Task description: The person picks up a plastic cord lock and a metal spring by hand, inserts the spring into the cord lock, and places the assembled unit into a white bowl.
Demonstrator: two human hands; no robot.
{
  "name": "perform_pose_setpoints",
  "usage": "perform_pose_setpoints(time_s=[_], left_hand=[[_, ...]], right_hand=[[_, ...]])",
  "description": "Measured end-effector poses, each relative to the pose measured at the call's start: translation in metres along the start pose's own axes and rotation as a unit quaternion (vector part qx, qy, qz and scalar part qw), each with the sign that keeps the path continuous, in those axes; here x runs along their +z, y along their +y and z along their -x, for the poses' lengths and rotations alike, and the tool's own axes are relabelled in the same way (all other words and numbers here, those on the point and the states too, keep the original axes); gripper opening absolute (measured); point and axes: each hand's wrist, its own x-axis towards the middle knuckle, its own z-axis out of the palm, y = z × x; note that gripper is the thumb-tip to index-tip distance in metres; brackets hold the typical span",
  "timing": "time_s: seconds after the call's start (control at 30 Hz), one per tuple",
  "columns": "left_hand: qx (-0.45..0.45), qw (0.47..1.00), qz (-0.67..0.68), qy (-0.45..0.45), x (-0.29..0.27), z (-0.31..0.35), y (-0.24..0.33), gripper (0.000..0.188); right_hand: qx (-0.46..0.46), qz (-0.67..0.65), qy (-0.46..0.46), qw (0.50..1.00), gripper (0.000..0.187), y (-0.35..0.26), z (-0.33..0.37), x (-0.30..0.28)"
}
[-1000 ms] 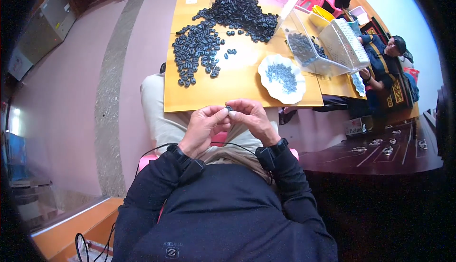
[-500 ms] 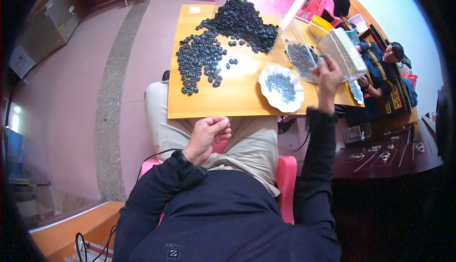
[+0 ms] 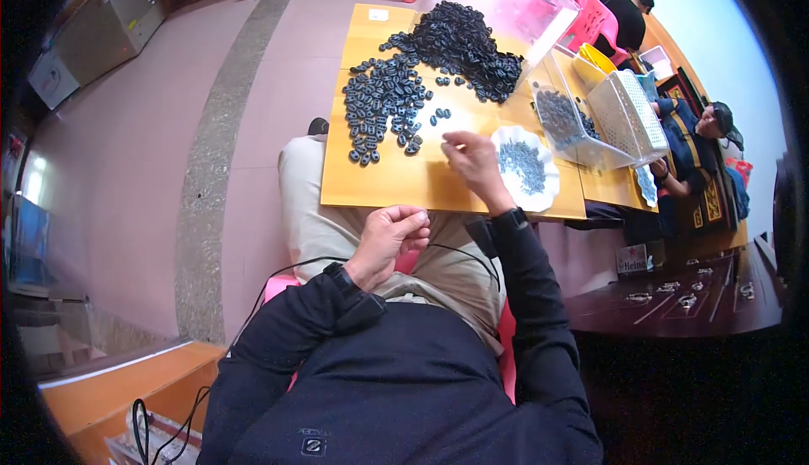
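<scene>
Just left of the white scalloped dish (image 3: 537, 204), the right hand (image 3: 474, 164) is hovering over the yellow table (image 3: 371, 191), its thumb and fingers drawing close together; blur is hiding whether anything is between them. Nearer the person than the dish, and off to its left, the left hand (image 3: 389, 241) is staying clear of the tabletop, over the lap, with thumb and forefinger pinching together; a small pale spot is showing at the tips, but whether it is a held piece cannot be told.

The dish itself is holding a broad scatter of small grey pieces (image 3: 524, 166). To the far left of the dish, many black two-holed parts (image 3: 379, 111) are lying spread out, and beyond them a dense dark heap (image 3: 468, 48) is rising. A few stray parts (image 3: 441, 116) are sitting between that spread and the dish.

Right of the dish, a clear container (image 3: 608, 155) is holding a modest layer of dark parts (image 3: 563, 115). By amount, the work is looking far from complete: much more is lying loose than is sitting in that container. Whether the contained parts are differing from the loose ones is too small to tell.
</scene>
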Motion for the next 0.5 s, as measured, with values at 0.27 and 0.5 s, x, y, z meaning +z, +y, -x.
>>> perform_pose_setpoints(time_s=[0.27, 0.5], left_hand=[[-0.002, 1.0, 0.007, 0.002, -0.004, 0.001, 0.002, 0.012], [-0.001, 1.0, 0.012, -0.002, -0.005, 0.0, 0.004, 0.013]], right_hand=[[-0.1, 0.245, -0.035, 0.964, 0.028, -0.013, -0.029, 0.032], [-0.057, 0.283, -0.07, 0.955, 0.021, -0.02, -0.032, 0.033]])
